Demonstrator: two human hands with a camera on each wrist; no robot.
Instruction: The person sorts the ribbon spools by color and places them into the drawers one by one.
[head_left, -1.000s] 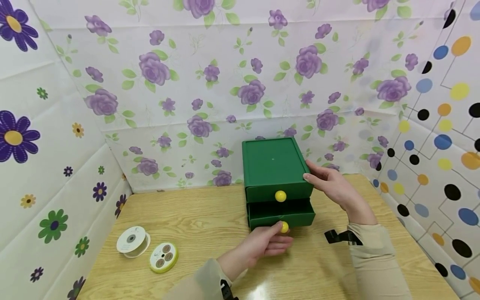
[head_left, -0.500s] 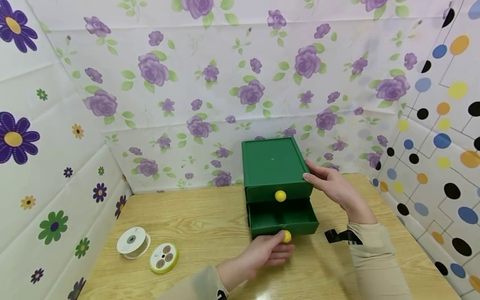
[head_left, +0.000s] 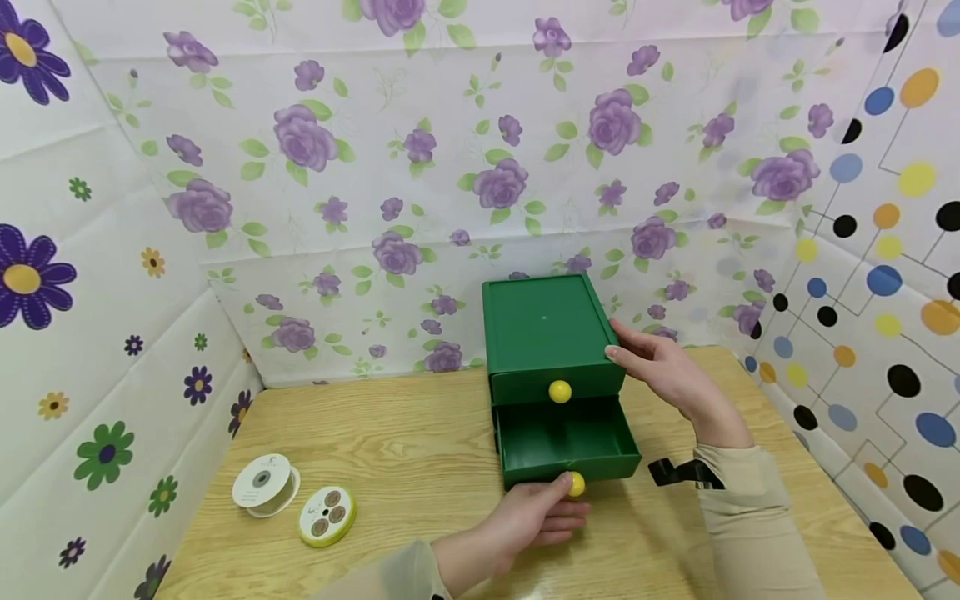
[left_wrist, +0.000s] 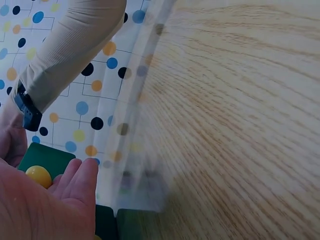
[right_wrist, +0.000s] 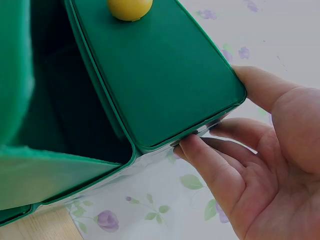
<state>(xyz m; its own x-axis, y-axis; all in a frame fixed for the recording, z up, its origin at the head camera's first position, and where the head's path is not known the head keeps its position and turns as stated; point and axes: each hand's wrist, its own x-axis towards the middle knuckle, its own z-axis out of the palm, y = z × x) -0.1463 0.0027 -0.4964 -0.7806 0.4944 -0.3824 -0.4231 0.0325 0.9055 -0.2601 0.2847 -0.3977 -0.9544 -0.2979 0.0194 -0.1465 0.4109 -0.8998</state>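
Green two-drawer cabinet [head_left: 546, 323]: lower drawer [head_left: 611, 467] out | left hand [head_left: 527, 518], cabinet's 6 o'clock: pinching lower yellow knob [head_left: 577, 484] | right hand [head_left: 663, 372], 3 o'clock: holding cabinet side | white spool [head_left: 258, 482], yellow-rimmed spool [head_left: 326, 514]: 8 o'clock

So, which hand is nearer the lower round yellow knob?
Left: the left hand touches that knob; the right hand is higher up, holding the green box-shaped drawer unit.

Clad in beige sleeves [head_left: 753, 508], finely ribbed and creased; banded at the right cuff [head_left: 738, 463] with a black strap [head_left: 705, 476] and block [head_left: 663, 472].
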